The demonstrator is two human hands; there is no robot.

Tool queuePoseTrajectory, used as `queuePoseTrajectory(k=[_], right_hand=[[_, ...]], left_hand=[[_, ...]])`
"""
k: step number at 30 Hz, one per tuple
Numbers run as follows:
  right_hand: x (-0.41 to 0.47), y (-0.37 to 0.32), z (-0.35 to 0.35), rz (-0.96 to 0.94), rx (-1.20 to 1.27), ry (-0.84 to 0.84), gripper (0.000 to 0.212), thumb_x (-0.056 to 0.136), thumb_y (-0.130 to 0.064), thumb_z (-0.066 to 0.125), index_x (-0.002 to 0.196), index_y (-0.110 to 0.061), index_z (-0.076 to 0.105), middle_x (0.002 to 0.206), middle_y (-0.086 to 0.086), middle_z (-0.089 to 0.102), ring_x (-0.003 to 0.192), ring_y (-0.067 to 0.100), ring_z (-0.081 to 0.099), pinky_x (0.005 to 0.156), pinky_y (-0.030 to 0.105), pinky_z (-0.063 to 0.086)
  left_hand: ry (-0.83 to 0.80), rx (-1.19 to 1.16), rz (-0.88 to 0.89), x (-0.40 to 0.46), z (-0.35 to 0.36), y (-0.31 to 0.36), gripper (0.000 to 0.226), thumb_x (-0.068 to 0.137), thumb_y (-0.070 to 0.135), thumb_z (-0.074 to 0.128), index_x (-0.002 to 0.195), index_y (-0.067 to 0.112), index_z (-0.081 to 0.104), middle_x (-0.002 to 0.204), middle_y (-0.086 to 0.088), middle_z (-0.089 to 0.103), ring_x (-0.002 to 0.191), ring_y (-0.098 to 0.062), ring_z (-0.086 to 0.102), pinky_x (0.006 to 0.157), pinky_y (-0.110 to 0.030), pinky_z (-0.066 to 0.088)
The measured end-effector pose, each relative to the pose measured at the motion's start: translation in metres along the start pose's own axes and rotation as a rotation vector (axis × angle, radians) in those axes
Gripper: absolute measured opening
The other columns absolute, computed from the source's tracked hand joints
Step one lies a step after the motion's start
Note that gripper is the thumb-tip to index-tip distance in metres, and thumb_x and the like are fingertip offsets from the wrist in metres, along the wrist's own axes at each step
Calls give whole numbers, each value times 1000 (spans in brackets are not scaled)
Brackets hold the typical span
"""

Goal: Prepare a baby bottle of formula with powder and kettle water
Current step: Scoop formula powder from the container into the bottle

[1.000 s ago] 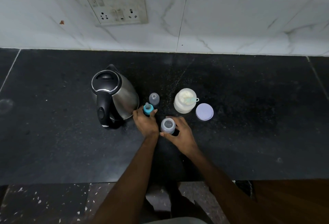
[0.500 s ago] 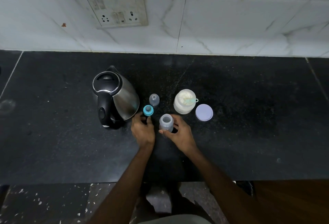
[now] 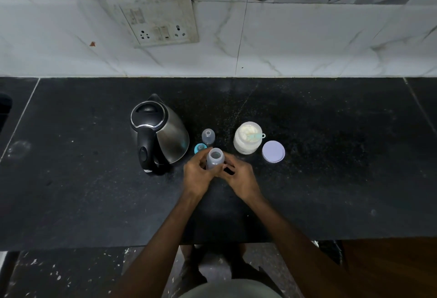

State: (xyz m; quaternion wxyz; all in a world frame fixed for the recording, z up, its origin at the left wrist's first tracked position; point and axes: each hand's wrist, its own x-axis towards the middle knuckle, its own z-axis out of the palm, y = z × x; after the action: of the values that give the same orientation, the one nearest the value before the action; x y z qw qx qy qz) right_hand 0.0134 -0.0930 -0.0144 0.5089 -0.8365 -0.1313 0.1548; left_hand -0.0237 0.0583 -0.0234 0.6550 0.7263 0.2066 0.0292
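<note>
At a black stone countertop (image 3: 307, 179) set against a white marble-tiled wall (image 3: 307, 44), a person prepares a baby bottle of formula, and the job looks to be in its early stages. Both hands meet near the middle of the countertop, toward its front edge: the left hand (image 3: 197, 174) curls around the side of the open, upright bottle (image 3: 214, 161), while the right hand (image 3: 238, 177) rests against its other side, fingers bent; how firmly that hand holds cannot be told. Looking down the neck, the bottle's contents cannot be made out, so neither powder nor water appears to have gone in yet.

What is done, judging by the layout: the bottle is uncapped and the powder opened. A steel kettle (image 3: 160, 135) with a black lid and handle stands just left of the hands, lid down. Right of the hands, the formula jar (image 3: 247, 137) stands open with a pale scoop (image 3: 256, 135) lying across the powder, its lilac lid (image 3: 273, 151) flat beside it. Between kettle and jar sit the bottle's clear cap (image 3: 208, 135) and, just in front of it, the teal teat ring (image 3: 200, 148).

Left to do, by that reckoning: scooping, pouring, closing and shaking.

A grimy socket plate (image 3: 156, 20) hangs loose on the wall behind, and speckled flooring (image 3: 59, 271) shows below the front edge.
</note>
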Motion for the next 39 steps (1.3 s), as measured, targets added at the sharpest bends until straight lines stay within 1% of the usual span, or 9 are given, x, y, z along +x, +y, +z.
queuePoseTrajectory(k=[4, 8, 11, 15, 20, 26, 30, 35, 39], right_hand=[[-3, 5, -20, -94, -227, 154, 24, 89, -19, 81, 113, -19, 81, 110, -6, 80, 102, 6, 74, 94, 36, 59], [-10, 3, -47, 5, -278, 241, 14, 92, -33, 77, 102, -23, 82, 94, -10, 80, 86, 6, 74, 83, 37, 61], [-9, 4, -66, 79, -268, 456, 25, 98, -44, 66, 86, -22, 71, 75, -10, 73, 69, 10, 69, 66, 40, 58], [3, -6, -89, 113, -180, 629, 31, 102, -44, 60, 82, -21, 64, 77, -6, 70, 71, 14, 70, 68, 41, 57], [26, -13, -102, 228, -15, 579, 22, 97, -40, 70, 92, -19, 72, 77, -5, 73, 69, 15, 72, 69, 41, 61], [37, -19, -107, 342, 60, 457, 32, 99, -30, 70, 90, 0, 75, 76, 15, 74, 51, 16, 64, 47, 17, 51], [40, -19, -108, 364, 28, 411, 24, 94, -27, 77, 89, -4, 77, 75, 8, 76, 57, 18, 72, 51, 16, 54], [43, -18, -110, 382, 50, 389, 15, 90, -16, 79, 87, -2, 78, 73, 10, 76, 60, 21, 75, 66, 32, 64], [44, -17, -112, 431, 184, 406, 9, 89, -11, 79, 88, -2, 79, 73, 11, 77, 65, 23, 77, 71, 34, 65]], left_hand=[[38, -62, -6, 4, 1, 3, 51, 77, 8, 93, 123, 14, 73, 118, -3, 78, 112, -17, 74, 101, -36, 59], [36, -49, -10, 8, 6, 1, 52, 76, 8, 92, 124, 14, 72, 119, 0, 77, 113, -14, 73, 102, -31, 58], [47, -43, -13, 10, 10, -4, 52, 74, 5, 93, 122, 12, 73, 117, 0, 77, 112, -15, 74, 102, -32, 58], [50, -44, -10, 11, 10, -11, 52, 74, 5, 93, 121, 12, 72, 115, -2, 78, 110, -18, 74, 102, -37, 59], [50, -36, -22, 13, 9, -15, 57, 73, 6, 94, 125, 11, 71, 118, -2, 78, 112, -17, 74, 104, -39, 58], [35, 9, -28, 15, 8, -18, 62, 75, 5, 93, 132, 9, 67, 121, -2, 77, 114, -13, 73, 107, -40, 56], [14, 61, -19, 18, 5, -20, 63, 74, 7, 94, 131, 13, 69, 121, 1, 77, 115, -13, 73, 107, -43, 57], [9, 93, -4, 17, 5, -19, 64, 75, 8, 93, 133, 12, 68, 122, 2, 76, 115, -10, 72, 107, -39, 56], [7, 100, 4, 17, 4, -18, 65, 75, 9, 93, 135, 12, 69, 124, 3, 76, 117, -9, 71, 108, -37, 55]])
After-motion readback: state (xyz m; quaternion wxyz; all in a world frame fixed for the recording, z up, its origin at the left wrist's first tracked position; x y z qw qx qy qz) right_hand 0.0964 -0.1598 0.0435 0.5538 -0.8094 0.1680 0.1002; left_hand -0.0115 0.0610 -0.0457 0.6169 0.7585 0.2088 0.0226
